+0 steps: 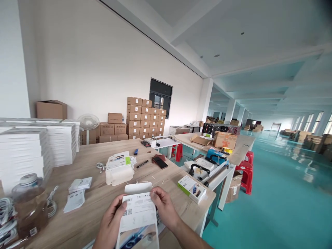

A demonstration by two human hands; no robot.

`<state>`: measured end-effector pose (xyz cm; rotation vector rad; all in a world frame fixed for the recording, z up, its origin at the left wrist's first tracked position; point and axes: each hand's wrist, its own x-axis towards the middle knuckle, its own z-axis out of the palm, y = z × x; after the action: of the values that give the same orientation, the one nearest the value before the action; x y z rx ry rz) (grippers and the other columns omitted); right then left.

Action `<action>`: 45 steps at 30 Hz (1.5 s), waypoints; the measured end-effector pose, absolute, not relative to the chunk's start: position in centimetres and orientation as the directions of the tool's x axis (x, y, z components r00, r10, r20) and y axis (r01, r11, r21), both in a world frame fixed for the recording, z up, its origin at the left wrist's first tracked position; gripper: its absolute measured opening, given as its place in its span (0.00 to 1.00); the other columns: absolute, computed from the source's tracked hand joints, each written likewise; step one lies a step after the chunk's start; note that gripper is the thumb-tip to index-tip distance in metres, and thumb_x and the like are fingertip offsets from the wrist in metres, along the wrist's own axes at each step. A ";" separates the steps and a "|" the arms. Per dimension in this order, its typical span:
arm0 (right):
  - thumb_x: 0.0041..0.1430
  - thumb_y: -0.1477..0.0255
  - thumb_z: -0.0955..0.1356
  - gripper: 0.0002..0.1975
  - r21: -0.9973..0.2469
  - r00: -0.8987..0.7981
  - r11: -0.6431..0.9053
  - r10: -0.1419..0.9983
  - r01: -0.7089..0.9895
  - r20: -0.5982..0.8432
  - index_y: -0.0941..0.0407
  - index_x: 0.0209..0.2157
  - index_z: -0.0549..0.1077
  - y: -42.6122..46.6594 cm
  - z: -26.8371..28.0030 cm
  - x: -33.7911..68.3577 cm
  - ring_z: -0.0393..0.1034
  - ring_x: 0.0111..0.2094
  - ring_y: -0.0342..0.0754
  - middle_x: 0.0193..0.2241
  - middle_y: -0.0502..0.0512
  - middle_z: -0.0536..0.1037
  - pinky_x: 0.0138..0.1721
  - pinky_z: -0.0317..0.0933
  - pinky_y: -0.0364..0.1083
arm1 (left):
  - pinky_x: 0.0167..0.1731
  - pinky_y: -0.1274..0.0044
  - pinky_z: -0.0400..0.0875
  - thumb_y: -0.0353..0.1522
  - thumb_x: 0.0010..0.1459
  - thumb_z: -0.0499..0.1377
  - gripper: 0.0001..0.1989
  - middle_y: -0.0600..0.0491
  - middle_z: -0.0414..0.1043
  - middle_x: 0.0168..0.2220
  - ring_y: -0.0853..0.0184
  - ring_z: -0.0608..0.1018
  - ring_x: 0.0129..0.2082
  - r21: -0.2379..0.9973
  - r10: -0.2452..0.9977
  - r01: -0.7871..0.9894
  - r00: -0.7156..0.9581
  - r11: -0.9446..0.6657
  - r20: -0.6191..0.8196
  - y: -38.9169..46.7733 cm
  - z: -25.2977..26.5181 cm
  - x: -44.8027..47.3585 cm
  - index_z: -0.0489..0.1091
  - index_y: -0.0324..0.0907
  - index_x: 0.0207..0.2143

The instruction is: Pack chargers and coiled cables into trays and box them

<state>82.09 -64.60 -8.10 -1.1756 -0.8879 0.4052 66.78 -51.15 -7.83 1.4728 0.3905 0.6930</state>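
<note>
A white printed box [140, 216], with text, codes and a blue picture on its face, is held between my two hands near the table's front. Its top flap stands up, away from me. My left hand [112, 218] grips the left edge, thumb on the printed face. At the upper right corner, the thumb and fingers of my right hand [164, 207] pinch the edge. Beyond them lies a flattened-looking open box [119, 167] with a green patch. To the right sits a closed box [192, 188] with a green side. Leaflets [77, 192] lie to the left.
Tall stacks of white boxes [61, 143] and a jar of brown liquid [29, 207] stand at the left, beside coiled white cables [6, 218]. A phone [160, 162] and a pen [142, 164] lie ahead. Clamp fixtures [199, 171] occupy the lower bench; red stools [245, 173] stand right.
</note>
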 end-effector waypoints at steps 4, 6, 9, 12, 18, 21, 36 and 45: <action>0.59 0.53 0.66 0.21 -0.932 0.639 0.338 0.689 0.134 0.342 0.58 0.29 0.73 -64.8 -7.2 82.3 0.58 0.20 0.39 0.20 0.46 0.66 0.22 0.52 0.40 | 0.27 0.80 0.68 0.44 0.58 0.59 0.21 0.57 0.76 0.30 0.66 0.74 0.28 0.978 0.576 -0.203 0.804 0.038 0.145 -50.7 -8.0 66.1 0.68 0.47 0.52; 0.54 0.55 0.71 0.19 -0.942 0.628 0.322 0.713 0.099 0.310 0.56 0.39 0.75 -65.1 -6.5 82.8 0.59 0.20 0.39 0.22 0.45 0.67 0.22 0.53 0.40 | 0.27 0.79 0.67 0.43 0.59 0.59 0.20 0.57 0.76 0.30 0.66 0.74 0.28 0.976 0.523 -0.209 0.839 0.058 0.149 -50.8 -8.0 65.9 0.68 0.47 0.52; 0.47 0.59 0.76 0.20 -0.955 0.570 0.265 0.767 0.135 0.294 0.55 0.40 0.78 -65.5 -6.1 83.2 0.63 0.25 0.41 0.25 0.48 0.72 0.26 0.57 0.41 | 0.27 0.78 0.67 0.42 0.59 0.59 0.19 0.55 0.76 0.30 0.65 0.74 0.28 0.971 0.462 -0.220 0.874 0.096 0.153 -51.1 -7.8 65.8 0.69 0.45 0.50; 0.48 0.63 0.76 0.11 -0.915 0.558 0.268 0.728 0.302 0.398 0.54 0.33 0.82 -65.9 -6.2 83.2 0.66 0.30 0.44 0.29 0.52 0.74 0.32 0.59 0.44 | 0.27 0.78 0.66 0.41 0.59 0.59 0.17 0.54 0.75 0.29 0.65 0.73 0.27 0.969 0.436 -0.219 0.888 0.116 0.148 -51.5 -7.3 65.7 0.71 0.44 0.48; 0.48 0.65 0.76 0.08 -0.934 0.551 0.226 0.759 0.275 0.346 0.55 0.28 0.81 -66.1 -6.0 83.2 0.66 0.32 0.45 0.31 0.52 0.73 0.33 0.57 0.44 | 0.27 0.78 0.65 0.41 0.58 0.60 0.17 0.54 0.74 0.29 0.65 0.73 0.28 0.979 0.432 -0.185 0.892 0.082 0.133 -51.6 -6.6 65.3 0.73 0.44 0.48; 0.47 0.59 0.76 0.16 -0.985 0.545 0.171 0.824 0.022 0.155 0.58 0.24 0.78 -66.0 -5.7 83.5 0.63 0.25 0.41 0.24 0.50 0.74 0.29 0.55 0.42 | 0.29 0.78 0.65 0.41 0.58 0.60 0.15 0.55 0.74 0.29 0.65 0.72 0.29 0.985 0.420 -0.168 0.892 -0.036 0.167 -51.7 -6.8 65.3 0.74 0.46 0.46; 0.44 0.62 0.77 0.13 -0.961 0.504 0.166 0.825 0.220 0.258 0.58 0.26 0.79 -66.3 -6.0 81.8 0.65 0.23 0.42 0.23 0.50 0.76 0.27 0.55 0.43 | 0.28 0.78 0.65 0.40 0.58 0.60 0.27 0.58 0.72 0.29 0.66 0.71 0.27 0.968 0.441 -0.250 0.871 0.022 0.215 -53.0 -6.3 65.5 0.58 0.53 0.58; 0.46 0.62 0.76 0.11 -0.937 0.478 0.173 0.823 0.303 0.306 0.56 0.26 0.81 -66.6 -4.9 80.7 0.67 0.26 0.44 0.25 0.52 0.76 0.28 0.58 0.43 | 0.40 0.75 0.68 0.40 0.57 0.62 0.20 0.51 0.77 0.43 0.58 0.75 0.42 0.982 0.410 -0.190 0.896 0.007 0.171 -51.4 -7.4 65.3 0.72 0.48 0.52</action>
<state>80.72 -66.61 -4.89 -1.4009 -1.0722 0.4932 65.32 -51.42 -7.45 1.4928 0.1819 0.4736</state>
